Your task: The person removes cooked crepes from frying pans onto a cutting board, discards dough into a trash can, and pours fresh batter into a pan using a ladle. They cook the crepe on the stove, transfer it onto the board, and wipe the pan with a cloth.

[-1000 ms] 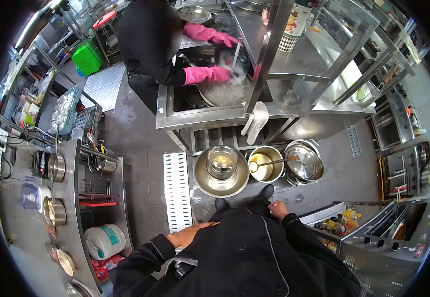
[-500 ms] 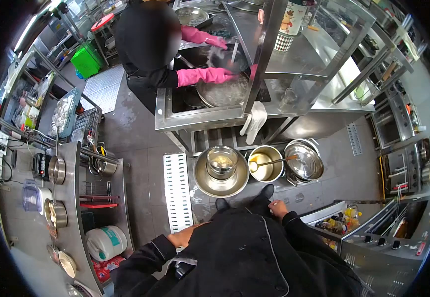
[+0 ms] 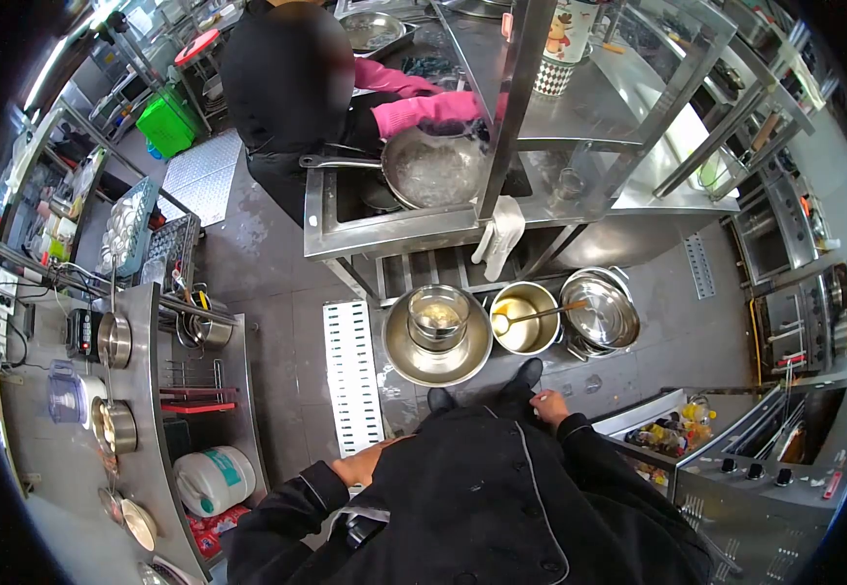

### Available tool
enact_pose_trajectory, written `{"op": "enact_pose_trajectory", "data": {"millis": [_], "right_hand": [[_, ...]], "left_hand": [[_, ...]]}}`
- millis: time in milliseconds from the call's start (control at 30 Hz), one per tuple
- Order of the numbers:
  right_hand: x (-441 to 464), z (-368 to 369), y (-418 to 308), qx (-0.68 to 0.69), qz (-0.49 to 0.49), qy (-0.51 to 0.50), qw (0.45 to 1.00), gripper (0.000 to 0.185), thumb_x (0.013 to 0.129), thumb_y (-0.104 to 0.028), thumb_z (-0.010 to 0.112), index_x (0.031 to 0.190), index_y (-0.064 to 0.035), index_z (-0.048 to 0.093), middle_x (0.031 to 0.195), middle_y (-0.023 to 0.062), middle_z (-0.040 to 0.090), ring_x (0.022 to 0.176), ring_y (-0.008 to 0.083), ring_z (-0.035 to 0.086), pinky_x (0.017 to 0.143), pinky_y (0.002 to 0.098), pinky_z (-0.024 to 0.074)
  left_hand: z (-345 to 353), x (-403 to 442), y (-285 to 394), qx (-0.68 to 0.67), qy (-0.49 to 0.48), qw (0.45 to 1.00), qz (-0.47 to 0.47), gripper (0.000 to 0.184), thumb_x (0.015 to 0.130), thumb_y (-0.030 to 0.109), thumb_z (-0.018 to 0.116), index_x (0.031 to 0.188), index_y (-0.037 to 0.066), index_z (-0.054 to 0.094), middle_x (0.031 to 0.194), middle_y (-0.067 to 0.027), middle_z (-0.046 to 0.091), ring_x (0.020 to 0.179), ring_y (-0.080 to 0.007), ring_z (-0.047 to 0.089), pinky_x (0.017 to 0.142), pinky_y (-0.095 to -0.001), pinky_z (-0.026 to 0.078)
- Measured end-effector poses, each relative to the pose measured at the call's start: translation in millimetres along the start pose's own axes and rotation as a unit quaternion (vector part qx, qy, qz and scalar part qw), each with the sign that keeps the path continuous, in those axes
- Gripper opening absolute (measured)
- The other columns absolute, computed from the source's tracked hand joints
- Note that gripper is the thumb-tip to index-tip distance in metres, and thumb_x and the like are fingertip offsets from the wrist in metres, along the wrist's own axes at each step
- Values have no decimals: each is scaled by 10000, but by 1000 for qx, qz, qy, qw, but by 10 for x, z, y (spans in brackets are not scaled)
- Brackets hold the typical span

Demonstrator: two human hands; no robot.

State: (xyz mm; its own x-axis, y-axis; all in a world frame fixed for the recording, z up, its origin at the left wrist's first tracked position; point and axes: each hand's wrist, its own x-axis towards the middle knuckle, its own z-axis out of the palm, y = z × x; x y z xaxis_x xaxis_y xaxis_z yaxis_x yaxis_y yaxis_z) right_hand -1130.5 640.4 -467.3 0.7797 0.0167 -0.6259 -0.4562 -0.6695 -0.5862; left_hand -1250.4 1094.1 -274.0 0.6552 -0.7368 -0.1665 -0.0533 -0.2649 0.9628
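My left hand (image 3: 357,469) rests against the front of my black jacket (image 3: 482,487), its fingers hidden by the cloth. Down beside my right hip hangs my right hand (image 3: 549,408), with curled fingers; whether they hold anything is not clear. On the floor ahead of my shoes stands a wide steel basin (image 3: 406,363) with a smaller bowl (image 3: 438,314) of pale contents in it. To its right is a steel pot (image 3: 548,341) with a wooden-handled ladle (image 3: 540,314) leaning in it, then stacked steel bowls (image 3: 601,317). Neither hand touches these.
A co-worker in pink gloves (image 3: 414,115) stands at the sink, where a long-handled wok (image 3: 433,168) sits. A white cloth (image 3: 500,237) hangs from its edge. Shelving with a white jug (image 3: 211,480) is at left, a cooking unit (image 3: 774,468) at right. A drain grate (image 3: 350,375) crosses the floor.
The co-worker's gloved hands have moved back and right, and the wok now shows tilted with its handle pointing left over the sink edge. My hands have barely moved.
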Motion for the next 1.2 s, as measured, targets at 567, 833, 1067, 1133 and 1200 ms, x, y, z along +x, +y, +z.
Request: {"op": "enact_pose_trajectory", "data": {"millis": [567, 833, 1067, 1133, 1200], "right_hand": [[-82, -64, -193, 24, 53, -9, 998, 217, 763, -246, 684, 812, -34, 673, 677, 137, 660, 589, 244, 648, 622, 357, 530], [-146, -106, -286, 43, 45, -23, 998, 172, 796, -202, 675, 841, -39, 642, 596, 77, 600, 468, 181, 589, 435, 323, 467], [-187, -117, -353, 65, 70, -21, 995, 174, 781, -199, 673, 809, -28, 651, 598, 96, 621, 465, 185, 585, 449, 344, 464], [-154, -116, -302, 58, 61, -34, 996, 171, 798, -204, 671, 841, -42, 636, 599, 78, 599, 470, 182, 591, 427, 326, 461], [-120, -106, -259, 54, 55, -41, 996, 170, 806, -206, 671, 857, -49, 629, 599, 69, 588, 472, 181, 595, 415, 317, 459]], "left_hand": [[0, 30, 5, -37, 7, 999, -20, 969, 678, 408, 756, 1427, 3, 295, 1468, -210, 312, 1359, -324, 320, 1118, -398, 245], [52, 3, -105, -30, 6, 999, -17, 961, 683, 413, 754, 1423, 0, 300, 1462, -216, 320, 1355, -329, 323, 1116, -402, 251], [61, 18, -142, -54, -20, 996, -66, 945, 688, 418, 744, 1417, 0, 311, 1458, -221, 319, 1357, -341, 312, 1119, -406, 246], [53, 16, -131, -55, -21, 996, -70, 948, 685, 423, 743, 1417, 2, 311, 1460, -222, 316, 1361, -343, 303, 1121, -411, 241], [45, 15, -121, -56, -21, 996, -72, 950, 684, 426, 742, 1418, 3, 311, 1460, -222, 314, 1363, -343, 299, 1122, -413, 238]]}}
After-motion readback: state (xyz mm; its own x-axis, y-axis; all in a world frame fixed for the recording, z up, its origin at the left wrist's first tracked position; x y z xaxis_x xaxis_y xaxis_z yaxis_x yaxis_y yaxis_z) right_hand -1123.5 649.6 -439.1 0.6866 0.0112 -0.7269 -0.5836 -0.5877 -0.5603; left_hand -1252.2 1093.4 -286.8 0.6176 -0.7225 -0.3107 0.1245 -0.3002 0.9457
